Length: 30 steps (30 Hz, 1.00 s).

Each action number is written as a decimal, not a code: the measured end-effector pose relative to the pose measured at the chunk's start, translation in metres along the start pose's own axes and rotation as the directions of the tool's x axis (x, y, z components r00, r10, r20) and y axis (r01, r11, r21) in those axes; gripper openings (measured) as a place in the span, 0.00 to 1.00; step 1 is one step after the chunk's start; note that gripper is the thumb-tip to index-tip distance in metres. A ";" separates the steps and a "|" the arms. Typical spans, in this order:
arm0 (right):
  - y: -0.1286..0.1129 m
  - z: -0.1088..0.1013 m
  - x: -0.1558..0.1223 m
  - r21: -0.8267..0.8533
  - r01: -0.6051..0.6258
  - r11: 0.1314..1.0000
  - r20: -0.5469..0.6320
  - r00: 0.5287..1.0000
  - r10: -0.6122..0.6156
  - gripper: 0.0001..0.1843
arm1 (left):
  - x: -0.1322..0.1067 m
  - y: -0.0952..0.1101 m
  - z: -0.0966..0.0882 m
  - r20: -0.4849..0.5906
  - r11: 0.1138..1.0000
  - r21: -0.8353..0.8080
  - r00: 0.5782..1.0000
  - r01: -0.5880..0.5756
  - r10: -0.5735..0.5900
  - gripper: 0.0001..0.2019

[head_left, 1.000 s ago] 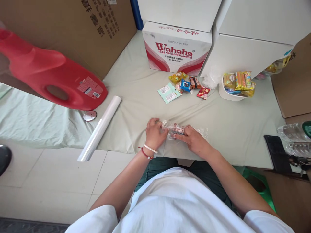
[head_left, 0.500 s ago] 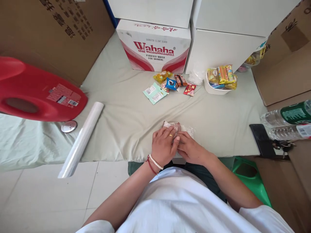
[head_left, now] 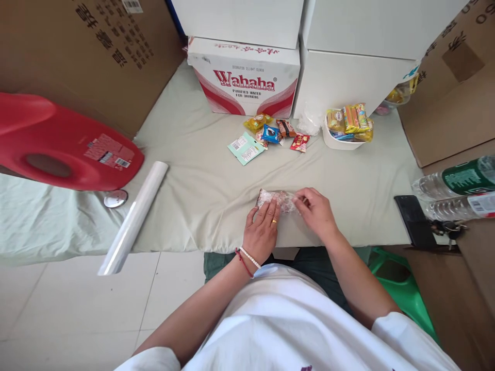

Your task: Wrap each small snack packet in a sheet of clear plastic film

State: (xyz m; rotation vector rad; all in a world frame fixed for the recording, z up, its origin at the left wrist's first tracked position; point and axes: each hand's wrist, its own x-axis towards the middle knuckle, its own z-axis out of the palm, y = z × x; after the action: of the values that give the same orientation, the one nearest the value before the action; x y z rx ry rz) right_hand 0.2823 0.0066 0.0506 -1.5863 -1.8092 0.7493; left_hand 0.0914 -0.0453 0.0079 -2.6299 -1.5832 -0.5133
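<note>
A small reddish-brown packet [head_left: 266,196] wrapped in clear plastic film lies on the cloth near the table's front edge. My left hand [head_left: 263,226] rests flat on it with fingers stretched out, pressing its lower side. To the right, my right hand [head_left: 316,210] is closed, thumb against fingers, on the loose end of the clear plastic film [head_left: 288,202]. The packet's print is hard to make out through the film and under my fingers.
Snack packets [head_left: 270,134] and a white tub [head_left: 342,143] of snacks stand behind, before a Wahaha carton [head_left: 247,82]. A film roll [head_left: 135,216] overhangs the front edge by a red jug [head_left: 69,149]. Rightward are a phone [head_left: 414,221], keys [head_left: 450,229] and bottles [head_left: 467,178].
My right hand has moved right and up, away from my left hand, and now pinches the film's end. My left hand has flattened on the packet, leaving more of it showing.
</note>
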 end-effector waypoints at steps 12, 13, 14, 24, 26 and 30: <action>-0.064 0.062 0.030 -0.298 0.104 0.949 0.259 0.966 -0.025 0.11 | -0.014 -0.049 0.005 -0.105 0.810 -0.584 0.994 -0.055 -0.008 0.26; -0.063 0.062 0.027 -0.317 0.114 0.942 0.262 0.965 -0.028 0.11 | -0.017 -0.052 0.003 -0.110 0.723 -0.690 0.991 -0.020 -0.078 0.26; -0.062 0.063 0.023 -0.335 0.127 0.934 0.268 0.963 -0.034 0.11 | -0.019 -0.055 0.001 -0.114 0.622 -0.783 0.978 0.020 -0.176 0.25; -0.054 0.090 0.000 -0.487 0.282 0.826 0.218 0.956 -0.198 0.15 | -0.017 -0.067 -0.005 -0.142 0.516 -0.795 0.729 0.319 -0.670 0.08; -0.050 0.087 0.003 -0.451 0.236 0.861 0.186 0.968 -0.168 0.11 | -0.020 -0.068 -0.007 -0.150 0.523 -0.793 0.733 0.311 -0.663 0.08; -0.038 0.061 0.007 0.068 0.093 0.993 0.040 0.995 -0.096 0.13 | -0.019 -0.062 -0.017 -0.080 0.445 -0.840 0.741 0.311 -0.667 0.08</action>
State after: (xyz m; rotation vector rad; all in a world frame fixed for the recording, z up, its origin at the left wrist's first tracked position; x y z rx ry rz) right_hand 0.2106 0.0080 0.0404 -1.4420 -1.8568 0.7961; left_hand 0.0251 -0.0353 0.0099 -2.0429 -2.3412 -2.1037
